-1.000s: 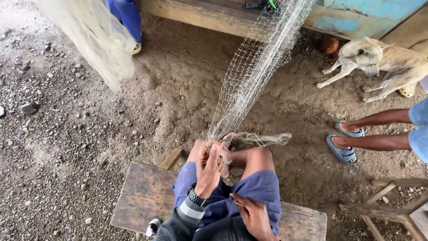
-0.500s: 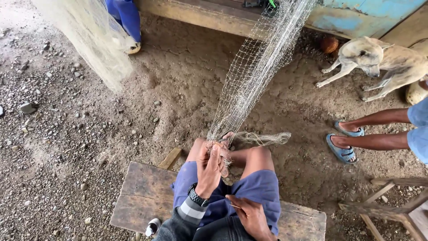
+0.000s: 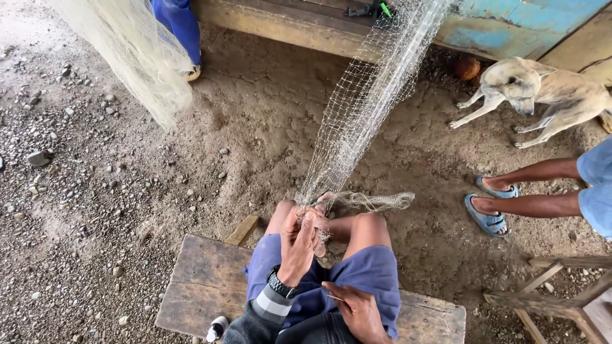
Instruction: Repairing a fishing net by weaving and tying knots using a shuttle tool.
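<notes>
I sit on a wooden bench (image 3: 197, 286) with my knees apart, in blue shorts. A pale fishing net (image 3: 370, 102) stretches from the top of the view down to my lap. My left hand (image 3: 301, 245), with a black wristwatch, grips the bunched lower end of the net between my knees. A loose fold of net (image 3: 376, 201) trails to the right over my right knee. My right hand (image 3: 356, 309) rests low on my right thigh, its fingers closed on a thin needle-like tool (image 3: 333, 297).
A tan dog (image 3: 548, 92) stands at the upper right near a brown coconut (image 3: 467, 68). Another person's legs in blue sandals (image 3: 491, 207) reach in from the right. Another net (image 3: 134, 64) hangs at upper left beside someone's blue-clad leg (image 3: 182, 28). Wooden frame (image 3: 548, 296) lower right.
My right hand has slid slightly down and back on my thigh. The dog has shifted a little to the right. My left hand still holds the net.
</notes>
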